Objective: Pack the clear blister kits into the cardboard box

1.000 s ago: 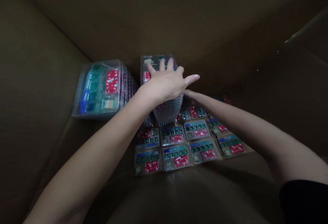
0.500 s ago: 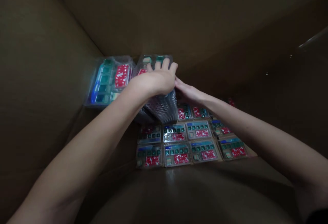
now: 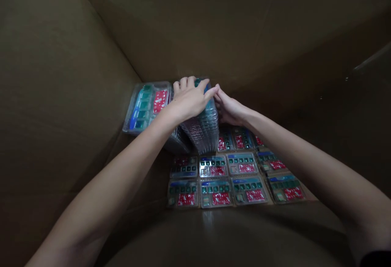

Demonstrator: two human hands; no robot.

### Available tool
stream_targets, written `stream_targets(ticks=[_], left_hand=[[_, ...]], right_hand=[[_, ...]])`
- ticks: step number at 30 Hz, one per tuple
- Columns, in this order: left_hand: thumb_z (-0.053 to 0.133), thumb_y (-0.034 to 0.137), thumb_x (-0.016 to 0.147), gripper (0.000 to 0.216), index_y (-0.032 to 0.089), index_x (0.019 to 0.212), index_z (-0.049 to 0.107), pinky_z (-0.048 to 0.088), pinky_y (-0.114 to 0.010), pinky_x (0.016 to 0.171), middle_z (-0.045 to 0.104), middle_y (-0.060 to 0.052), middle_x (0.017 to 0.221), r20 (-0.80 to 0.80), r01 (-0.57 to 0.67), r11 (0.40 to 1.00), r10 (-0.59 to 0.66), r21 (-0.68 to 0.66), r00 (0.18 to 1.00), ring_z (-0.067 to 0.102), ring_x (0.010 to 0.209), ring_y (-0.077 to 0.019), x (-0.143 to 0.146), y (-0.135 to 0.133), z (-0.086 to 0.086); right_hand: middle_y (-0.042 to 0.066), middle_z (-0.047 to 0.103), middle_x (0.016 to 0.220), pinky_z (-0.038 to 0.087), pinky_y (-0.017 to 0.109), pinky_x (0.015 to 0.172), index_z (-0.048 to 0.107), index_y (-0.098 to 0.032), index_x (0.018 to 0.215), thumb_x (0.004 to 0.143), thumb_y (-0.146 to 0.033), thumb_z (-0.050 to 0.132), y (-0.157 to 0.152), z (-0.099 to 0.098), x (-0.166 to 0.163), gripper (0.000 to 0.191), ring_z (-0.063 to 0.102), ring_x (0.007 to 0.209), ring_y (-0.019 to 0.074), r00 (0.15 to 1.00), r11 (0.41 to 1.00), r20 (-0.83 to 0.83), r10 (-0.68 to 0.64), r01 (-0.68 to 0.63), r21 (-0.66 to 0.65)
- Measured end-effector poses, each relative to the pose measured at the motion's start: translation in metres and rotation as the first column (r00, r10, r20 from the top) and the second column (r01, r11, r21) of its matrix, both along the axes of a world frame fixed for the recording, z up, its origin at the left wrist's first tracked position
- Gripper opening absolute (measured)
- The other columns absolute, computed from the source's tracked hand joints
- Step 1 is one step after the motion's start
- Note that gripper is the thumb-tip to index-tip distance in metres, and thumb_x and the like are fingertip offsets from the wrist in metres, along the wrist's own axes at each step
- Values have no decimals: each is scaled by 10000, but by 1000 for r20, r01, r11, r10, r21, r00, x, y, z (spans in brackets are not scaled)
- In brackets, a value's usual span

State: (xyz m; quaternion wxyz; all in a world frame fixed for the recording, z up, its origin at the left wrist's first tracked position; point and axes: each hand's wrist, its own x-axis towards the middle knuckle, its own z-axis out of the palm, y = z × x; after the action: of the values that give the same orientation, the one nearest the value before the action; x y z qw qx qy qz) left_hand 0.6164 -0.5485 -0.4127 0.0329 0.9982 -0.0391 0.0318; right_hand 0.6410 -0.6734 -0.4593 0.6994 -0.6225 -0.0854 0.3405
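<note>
Inside a deep cardboard box, a tall stack of clear plastic blister packs rises near the far wall. My left hand lies across the top of this stack with its fingers spread. Against the stack's right side rests my right hand, fingers stretched upward and some of them hidden behind the hand. A second tall stack of blister packs stands just left of the first, in the far left corner. Its top pack shows a red patterned piece, green squares and a blue strip.
Lower down, rows of blister packs cover part of the box floor. The cardboard box's left wall and far wall rise high around my arms. The near wall lies below the rows.
The view has shifted, so the stacks appear lower and further right. My left hand has turned on the stack top, its thumb now close to my right fingertips.
</note>
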Motion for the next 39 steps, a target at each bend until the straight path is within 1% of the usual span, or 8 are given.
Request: stream_targets(ticks=[6, 16, 22, 24, 27, 31, 34, 39], left_hand=[[168, 549, 928, 624, 242, 1427, 384, 249, -519, 1083, 392, -134, 1467, 7, -38, 999, 38, -30, 999, 301, 1367, -348, 3, 13, 3], [138, 552, 914, 645, 243, 1416, 400, 241, -511, 1095, 401, -127, 1459, 3, -41, 999, 41, -34, 999, 302, 1371, -333, 7, 15, 0], [131, 550, 908, 646, 247, 1391, 435, 244, -510, 1096, 420, -124, 1448, 33, -62, 996, 64, -70, 997, 322, 1362, -331, 9, 21, 3], [123, 561, 903, 656, 251, 1387, 438, 252, -512, 1093, 427, -123, 1441, 43, -80, 994, 83, -76, 996, 332, 1354, -337, 10, 24, 5], [110, 576, 898, 664, 266, 1394, 424, 270, -517, 1083, 435, -116, 1434, 42, -142, 987, 145, -77, 989, 350, 1340, -345, 12, 29, 8], [92, 565, 908, 660, 262, 1401, 410, 284, -516, 1075, 436, -112, 1430, 24, -188, 981, 189, -53, 982, 354, 1333, -351, 14, 33, 13], [101, 545, 923, 645, 243, 1390, 427, 271, -516, 1080, 445, -110, 1422, 26, -176, 983, 178, -58, 984, 349, 1329, -355, 15, 33, 13], [199, 532, 928, 586, 231, 1309, 528, 223, -520, 1098, 494, -107, 1374, 71, -94, 980, 108, -176, 992, 334, 1328, -357, 15, 31, 6]], right_hand=[[90, 670, 1144, 469, 486, 973, 580, -242, 1200, 917, -671, 156, -2, 4, 2, 666, 606, 1086, 258, 999, 999, 22, 37, -37, 3], [84, 689, 1093, 440, 519, 1003, 583, -243, 1181, 918, -665, 184, -8, 6, 7, 637, 602, 1095, 273, 1000, 999, -13, 19, -18, 35], [67, 704, 1032, 458, 516, 969, 595, -263, 1154, 875, -734, 199, -16, 2, 15, 675, 607, 1064, 285, 1000, 997, -21, 5, -7, -74], [67, 698, 1053, 443, 532, 976, 599, -268, 1147, 864, -748, 198, -20, 1, 17, 686, 600, 1070, 286, 999, 995, -29, 14, -16, -98], [78, 678, 1113, 409, 570, 994, 604, -261, 1140, 850, -765, 214, -25, 4, 17, 700, 586, 1087, 292, 999, 992, -45, 21, -26, -125], [86, 665, 1139, 397, 600, 986, 609, -245, 1132, 855, -761, 205, -30, 10, 17, 711, 583, 1083, 300, 998, 984, -70, 1, -13, -179], [84, 677, 1104, 413, 600, 971, 613, -247, 1118, 873, -738, 200, -32, 11, 19, 686, 602, 1050, 292, 997, 981, -71, -3, -11, -191], [85, 688, 1056, 428, 594, 970, 617, -251, 1080, 864, -732, 268, -33, 9, 22, 632, 611, 1029, 293, 997, 985, -72, 16, -28, -168]])
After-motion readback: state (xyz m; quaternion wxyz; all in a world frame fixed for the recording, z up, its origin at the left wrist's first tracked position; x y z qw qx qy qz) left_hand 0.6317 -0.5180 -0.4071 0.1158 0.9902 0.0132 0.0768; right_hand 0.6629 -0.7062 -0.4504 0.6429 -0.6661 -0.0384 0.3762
